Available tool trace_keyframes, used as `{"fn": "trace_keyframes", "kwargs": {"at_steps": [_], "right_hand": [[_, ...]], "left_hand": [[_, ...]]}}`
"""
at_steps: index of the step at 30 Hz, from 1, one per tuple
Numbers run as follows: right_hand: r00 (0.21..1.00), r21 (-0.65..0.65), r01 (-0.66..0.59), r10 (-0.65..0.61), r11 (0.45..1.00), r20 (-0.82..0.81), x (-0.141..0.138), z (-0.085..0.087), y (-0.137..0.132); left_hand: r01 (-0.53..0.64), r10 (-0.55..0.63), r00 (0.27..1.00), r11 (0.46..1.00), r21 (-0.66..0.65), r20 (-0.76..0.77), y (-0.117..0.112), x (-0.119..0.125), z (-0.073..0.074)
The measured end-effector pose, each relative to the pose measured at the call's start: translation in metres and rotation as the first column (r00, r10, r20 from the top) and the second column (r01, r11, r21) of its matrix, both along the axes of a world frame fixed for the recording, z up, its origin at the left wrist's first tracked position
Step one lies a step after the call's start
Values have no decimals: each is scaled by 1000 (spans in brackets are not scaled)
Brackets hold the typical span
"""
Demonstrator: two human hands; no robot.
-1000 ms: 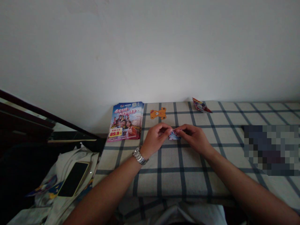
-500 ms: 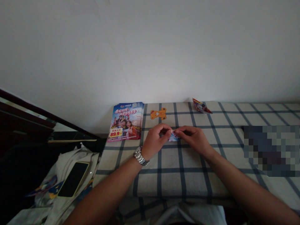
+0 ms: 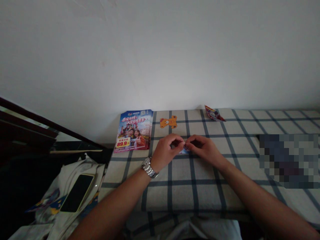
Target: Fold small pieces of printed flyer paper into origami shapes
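Note:
My left hand (image 3: pixel 166 150), with a metal watch on its wrist, and my right hand (image 3: pixel 203 149) meet over the checked tablecloth (image 3: pixel 195 176). Both pinch a small folded piece of coloured paper (image 3: pixel 184 150) between their fingertips; most of it is hidden by the fingers. A stack of colourful flyers (image 3: pixel 133 130) lies to the left of my hands. A small folded paper shape (image 3: pixel 213 113) rests near the wall at the back.
An orange bear-shaped cutout (image 3: pixel 168 122) lies behind my hands. A dark phone (image 3: pixel 75 192) sits on cloth and papers at the lower left, beside the table. A blurred patch (image 3: pixel 288 160) covers the right part of the table. A white wall rises behind.
My hands have drawn closer together and slightly lower. Less of the folded paper shows between the fingers than before.

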State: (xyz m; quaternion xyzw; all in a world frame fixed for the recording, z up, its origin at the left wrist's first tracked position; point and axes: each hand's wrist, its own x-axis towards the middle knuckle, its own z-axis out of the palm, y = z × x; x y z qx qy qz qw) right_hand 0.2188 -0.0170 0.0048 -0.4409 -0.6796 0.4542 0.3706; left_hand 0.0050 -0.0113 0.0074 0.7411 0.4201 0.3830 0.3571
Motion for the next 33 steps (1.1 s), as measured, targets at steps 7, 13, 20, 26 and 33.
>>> {"fn": "trace_keyframes", "kwargs": {"at_steps": [7,13,20,26,33], "right_hand": [[999,25,51,-51,998,5,1,0,0],[989,-12,102,-103,995,-102,0,0,1],[983,-37,106,-110,994,-146,-2,2,0],[992,-25,66,-68,997,-107,-2,2,-1],[997,-33,23,-26,999,-76,-4,6,-3]], "left_hand": [[-17,29,995,991,-131,95,1,2,0],[35,19,974,972,-231,225,2,4,2],[13,33,973,980,-198,228,3,3,-4],[7,24,983,986,-168,185,0,2,-1],[10,6,989,994,-106,146,0,0,3]]}}
